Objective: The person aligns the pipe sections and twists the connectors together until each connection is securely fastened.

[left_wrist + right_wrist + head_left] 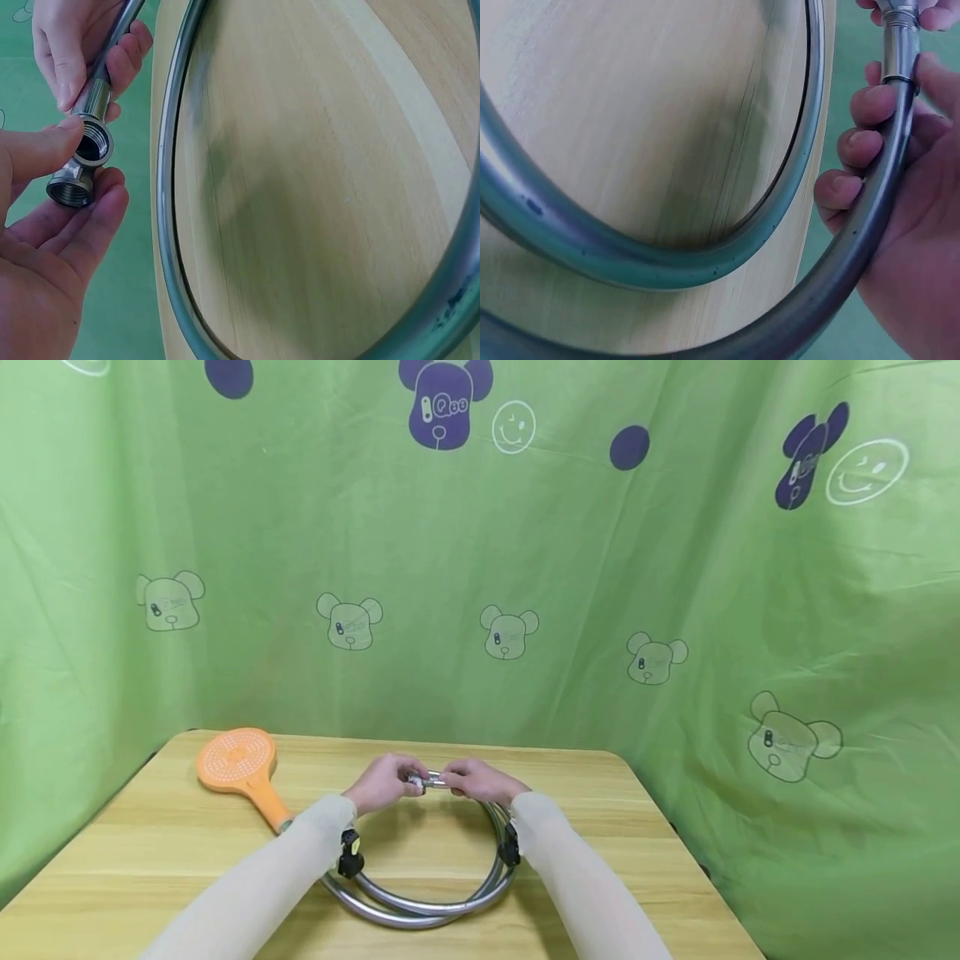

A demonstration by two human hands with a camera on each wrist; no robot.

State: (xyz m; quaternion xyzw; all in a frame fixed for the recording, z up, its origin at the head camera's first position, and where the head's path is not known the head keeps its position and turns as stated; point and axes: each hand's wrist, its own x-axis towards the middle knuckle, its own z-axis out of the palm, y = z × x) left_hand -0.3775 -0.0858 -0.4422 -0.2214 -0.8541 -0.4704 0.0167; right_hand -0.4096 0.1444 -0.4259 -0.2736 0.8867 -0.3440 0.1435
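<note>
My left hand pinches a small metal tee fitting between thumb and fingers. Two internally threaded openings of the fitting face the left wrist camera. Curled round the end of a grey metallic shower hose is my right hand, near the hose's shiny end sleeve. The sleeve meets the fitting; how far they are joined cannot be told. Both hands are above the table's far part. The hose loops below them, and an orange shower head lies at left, its handle end partly behind my left sleeve.
The wooden table has rounded far corners. Behind and beside it hangs a green curtain with bear and smiley prints. Coils of hose lie between my forearms, and black cameras are strapped at my wrists.
</note>
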